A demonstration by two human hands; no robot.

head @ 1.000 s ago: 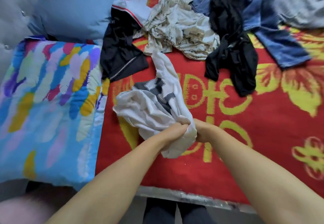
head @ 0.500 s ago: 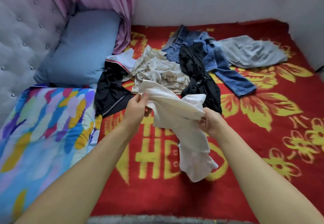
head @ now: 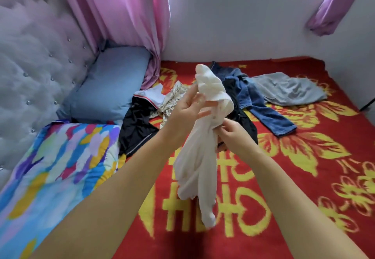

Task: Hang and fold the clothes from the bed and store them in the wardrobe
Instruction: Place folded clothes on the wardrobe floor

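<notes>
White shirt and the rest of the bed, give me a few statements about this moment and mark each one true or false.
1. Both hands hold the white shirt above the bed. True: left hand, right hand.
2. The jeans lie folded on the blue pillow. False: they lie spread on the red blanket.
3. A grey garment lies beyond the jeans, nearer the wall. True.
4. The curtain is green. False: it is pink.
5. The white shirt lies flat. False: it hangs bunched from the hands.
</notes>
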